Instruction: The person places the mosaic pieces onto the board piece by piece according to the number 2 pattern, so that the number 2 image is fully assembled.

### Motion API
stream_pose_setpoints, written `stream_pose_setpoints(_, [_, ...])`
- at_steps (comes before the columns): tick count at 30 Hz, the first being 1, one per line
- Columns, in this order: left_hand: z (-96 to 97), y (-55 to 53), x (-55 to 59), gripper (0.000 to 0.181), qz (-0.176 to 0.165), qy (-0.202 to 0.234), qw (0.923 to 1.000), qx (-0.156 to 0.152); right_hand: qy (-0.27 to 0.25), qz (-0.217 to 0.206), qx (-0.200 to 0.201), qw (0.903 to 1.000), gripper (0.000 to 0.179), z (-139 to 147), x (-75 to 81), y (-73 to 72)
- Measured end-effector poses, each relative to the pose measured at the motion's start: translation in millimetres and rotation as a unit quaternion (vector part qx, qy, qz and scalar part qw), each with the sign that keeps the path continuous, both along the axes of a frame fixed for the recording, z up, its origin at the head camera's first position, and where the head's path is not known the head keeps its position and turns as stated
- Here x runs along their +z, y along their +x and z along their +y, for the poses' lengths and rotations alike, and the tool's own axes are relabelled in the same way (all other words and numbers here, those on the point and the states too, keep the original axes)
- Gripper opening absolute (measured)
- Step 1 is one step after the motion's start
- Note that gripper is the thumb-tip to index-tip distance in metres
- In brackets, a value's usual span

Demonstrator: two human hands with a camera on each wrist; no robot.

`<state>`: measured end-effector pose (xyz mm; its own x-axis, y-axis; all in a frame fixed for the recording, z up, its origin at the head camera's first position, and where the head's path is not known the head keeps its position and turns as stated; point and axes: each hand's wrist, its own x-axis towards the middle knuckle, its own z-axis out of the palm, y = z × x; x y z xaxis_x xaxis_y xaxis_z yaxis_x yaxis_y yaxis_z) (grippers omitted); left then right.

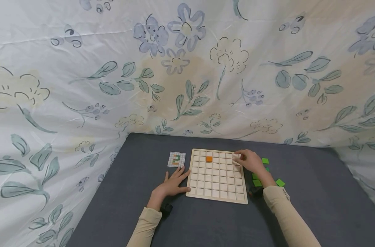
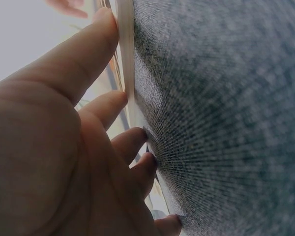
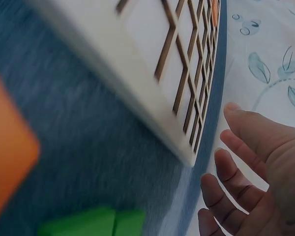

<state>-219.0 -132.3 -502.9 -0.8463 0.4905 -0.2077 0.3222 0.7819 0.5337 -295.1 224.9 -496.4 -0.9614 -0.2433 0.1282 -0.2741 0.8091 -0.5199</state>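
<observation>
A square wooden board [image 1: 215, 184] with a grid of pale cells lies on the dark table. One orange tile [image 1: 209, 159] sits in a cell near its far edge. Fingers spread, my left hand [image 1: 172, 185] rests at the board's left side, thumb and index fingertips right at the wooden edge [image 2: 127, 59]. My right hand [image 1: 250, 161] hovers over the far right corner, its fingers loosely bent. In the right wrist view nothing shows between the fingers of that hand [image 3: 255, 182], and the board's corner [image 3: 187, 158] is close by.
Several green tiles [image 1: 265, 160] lie right of the board, partly hidden by the right forearm. An orange piece [image 3: 10, 152] shows in the right wrist view. A small gridded card [image 1: 176, 160] with a coloured pattern lies left of the board. Floral cloth [image 1: 187, 85] hangs behind the table.
</observation>
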Motion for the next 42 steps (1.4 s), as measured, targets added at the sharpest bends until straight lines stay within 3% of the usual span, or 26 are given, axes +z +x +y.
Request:
stream_pose_setpoints(11, [0.0, -3.4, -5.4, 0.075, 0.004, -0.002, 1.0, 0.0, 0.013, -0.021, -0.032, 0.9992, 0.038, 33.3, 5.7, 1.7])
stream_pose_setpoints(23, [-1.5, -0.6, -3.4, 0.074, 0.005, 0.002, 1.0, 0.0, 0.059, -0.035, -0.051, 0.9963, 0.042, 57.5, 13.6, 1.5])
stream_pose_setpoints(42, [-0.2, -2.5, -7.1, 0.075, 0.011, -0.007, 0.9999, -0.001, 0.092, -0.044, -0.083, 0.9913, 0.041, 95.1, -2.2, 5.0])
